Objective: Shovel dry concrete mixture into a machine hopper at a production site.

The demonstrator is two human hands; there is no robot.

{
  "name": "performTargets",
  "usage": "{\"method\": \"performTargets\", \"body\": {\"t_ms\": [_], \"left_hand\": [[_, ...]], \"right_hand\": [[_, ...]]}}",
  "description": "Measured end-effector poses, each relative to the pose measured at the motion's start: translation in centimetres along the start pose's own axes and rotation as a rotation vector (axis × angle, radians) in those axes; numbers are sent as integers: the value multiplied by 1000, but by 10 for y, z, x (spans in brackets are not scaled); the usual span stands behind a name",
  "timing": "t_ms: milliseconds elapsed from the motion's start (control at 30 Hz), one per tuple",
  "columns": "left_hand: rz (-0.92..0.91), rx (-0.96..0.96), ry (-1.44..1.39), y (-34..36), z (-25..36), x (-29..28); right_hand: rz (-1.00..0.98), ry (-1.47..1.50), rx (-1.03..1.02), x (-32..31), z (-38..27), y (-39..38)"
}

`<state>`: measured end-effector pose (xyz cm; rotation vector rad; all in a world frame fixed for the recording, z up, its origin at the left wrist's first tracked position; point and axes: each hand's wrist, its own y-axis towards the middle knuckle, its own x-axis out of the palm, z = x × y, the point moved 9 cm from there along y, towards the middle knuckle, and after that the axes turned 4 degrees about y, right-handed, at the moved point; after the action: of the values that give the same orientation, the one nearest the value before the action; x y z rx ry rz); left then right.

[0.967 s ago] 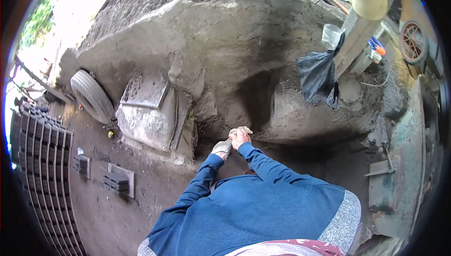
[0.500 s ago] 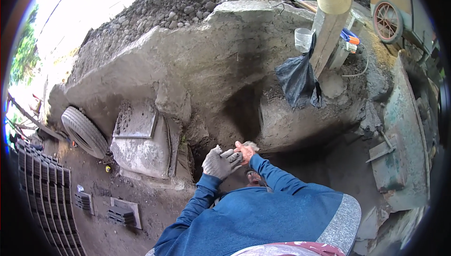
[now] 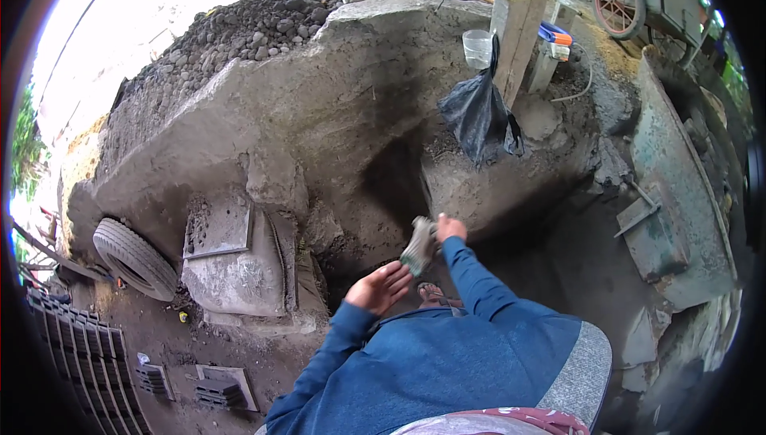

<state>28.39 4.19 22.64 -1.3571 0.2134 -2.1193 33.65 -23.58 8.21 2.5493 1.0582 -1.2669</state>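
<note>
My right hand, bare, is closed on a dirty grey work glove that hangs in front of my body. A second glove may be bunched with it; I cannot tell. Bare as well, my left hand is held palm inward with its fingers stretched out. Its fingertips are beside the lower end of the glove, and I cannot tell whether they touch it. Both arms wear blue sleeves, and below the glove one of my feet shows.
An earthen wall with a dark hollow stands ahead. A black plastic bag hangs from a wooden post. On the right leans a worn green wheelbarrow. At left are a tyre, a dusty block and stacked dark slabs.
The grey glove has come off my left hand and is now in my right hand. My hands have moved apart, and the view has shifted slightly to the right.
</note>
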Motion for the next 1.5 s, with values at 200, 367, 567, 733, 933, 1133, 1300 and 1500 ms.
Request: {"method": "performTargets", "body": {"t_ms": [200, 367, 567, 733, 933, 1133, 1300, 1500], "left_hand": [[223, 167, 136, -78, 46, -77], [455, 406, 691, -40, 47, -105], [41, 521, 714, 2, 8, -157], [-76, 233, -246, -46, 15, -14], [227, 216, 473, -45, -18, -80], [445, -10, -87, -60, -92, -167], [563, -96, 2, -49, -91, -156], [114, 238, -239, 8, -7, -57]], "right_hand": [[-40, 65, -442, -78, -89, -34], [-330, 267, -627, -62, -179, -118], [-295, 406, -814, -69, -235, -173], [-133, 287, -813, -92, -223, -159], [-302, 226, -653, -75, -196, -171], [-232, 253, -542, -86, -156, -137], [-430, 689, -570, -68, -179, -134], [-809, 258, -731, -12, -158, -189]]}}
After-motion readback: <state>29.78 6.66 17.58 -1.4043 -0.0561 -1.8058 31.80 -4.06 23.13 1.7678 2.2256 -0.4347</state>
